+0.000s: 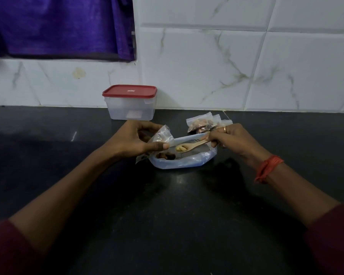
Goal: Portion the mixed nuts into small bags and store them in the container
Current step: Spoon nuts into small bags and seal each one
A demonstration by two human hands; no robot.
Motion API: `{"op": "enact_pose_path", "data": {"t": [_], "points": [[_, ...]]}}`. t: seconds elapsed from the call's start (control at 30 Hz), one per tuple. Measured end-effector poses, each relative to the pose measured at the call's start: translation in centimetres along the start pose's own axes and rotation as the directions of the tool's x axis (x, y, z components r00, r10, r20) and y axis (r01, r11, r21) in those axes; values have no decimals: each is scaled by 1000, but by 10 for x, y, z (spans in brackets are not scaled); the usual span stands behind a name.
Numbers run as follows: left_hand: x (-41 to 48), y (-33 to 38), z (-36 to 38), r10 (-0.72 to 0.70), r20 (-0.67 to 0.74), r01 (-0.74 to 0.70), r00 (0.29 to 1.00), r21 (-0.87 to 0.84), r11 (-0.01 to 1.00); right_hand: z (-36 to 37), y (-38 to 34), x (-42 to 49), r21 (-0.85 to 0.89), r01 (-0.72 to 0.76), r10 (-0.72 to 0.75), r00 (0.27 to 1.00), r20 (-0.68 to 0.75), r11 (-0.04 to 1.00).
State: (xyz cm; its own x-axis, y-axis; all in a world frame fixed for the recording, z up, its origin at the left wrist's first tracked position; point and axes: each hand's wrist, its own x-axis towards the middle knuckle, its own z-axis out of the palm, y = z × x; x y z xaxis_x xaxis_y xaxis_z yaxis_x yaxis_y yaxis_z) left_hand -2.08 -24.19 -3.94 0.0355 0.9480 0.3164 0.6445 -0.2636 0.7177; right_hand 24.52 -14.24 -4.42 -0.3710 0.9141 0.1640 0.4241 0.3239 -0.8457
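My left hand (137,140) pinches a small clear zip bag (163,136) by its mouth, just above a large bluish plastic bag of mixed nuts (187,161) lying on the black counter. My right hand (230,138) grips the handle of a wooden spoon (191,146). The spoon's bowl carries pale nuts and points at the small bag's opening. Behind the right hand lie filled small bags (202,122) of nuts. A translucent container with a red lid (130,102), closed, stands against the wall behind my left hand.
The black counter (167,205) stretches wide in front of the nut bag. A white marbled tile wall (246,66) runs along the back. A purple curtain (58,26) hangs at the upper left.
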Motion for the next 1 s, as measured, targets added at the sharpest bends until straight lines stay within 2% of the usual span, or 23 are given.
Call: {"op": "enact_pose_path", "data": {"t": [0.23,0.37,0.43,0.47,0.5,0.57,0.6,0.63,0.67,0.73,0.93,1.0], "points": [[-2,0,4,67,-25,-63,997,139,988,-7,-8,0,125,70,-57,993,-99,990],[-3,4,8,97,-34,-93,995,117,989,5,-14,-5,70,153,-141,978,-153,986],[-3,4,8,100,-54,-94,993,103,990,12,-18,-12,7,264,-259,953,-159,965],[-3,4,8,99,-73,-92,992,89,992,15,-20,-16,-31,358,-359,920,-158,933],[-3,5,7,96,-91,-90,991,70,993,17,-22,-20,-112,476,-489,857,-160,872],[-4,6,5,88,-118,-86,989,24,996,18,-21,-22,-381,675,-759,638,-129,632],[-4,6,4,82,-125,-82,989,1,997,18,-20,-20,-491,715,-846,524,-93,497],[-4,6,3,74,-127,-77,989,-16,997,18,-18,-18,-557,724,-892,445,-74,408],[-4,6,3,67,-126,-71,990,-28,997,17,-17,-17,-578,723,-910,406,-86,378],[-3,7,3,52,-125,-57,991,-41,998,16,-16,-16,-551,718,-898,414,-153,425],[0,2,-1,-25,-175,4,984,-119,993,14,-23,-22,-396,648,-759,547,-352,651],[1,-1,-3,-43,-200,15,979,-141,990,10,-25,-23,-415,642,-764,530,-368,644]]}}
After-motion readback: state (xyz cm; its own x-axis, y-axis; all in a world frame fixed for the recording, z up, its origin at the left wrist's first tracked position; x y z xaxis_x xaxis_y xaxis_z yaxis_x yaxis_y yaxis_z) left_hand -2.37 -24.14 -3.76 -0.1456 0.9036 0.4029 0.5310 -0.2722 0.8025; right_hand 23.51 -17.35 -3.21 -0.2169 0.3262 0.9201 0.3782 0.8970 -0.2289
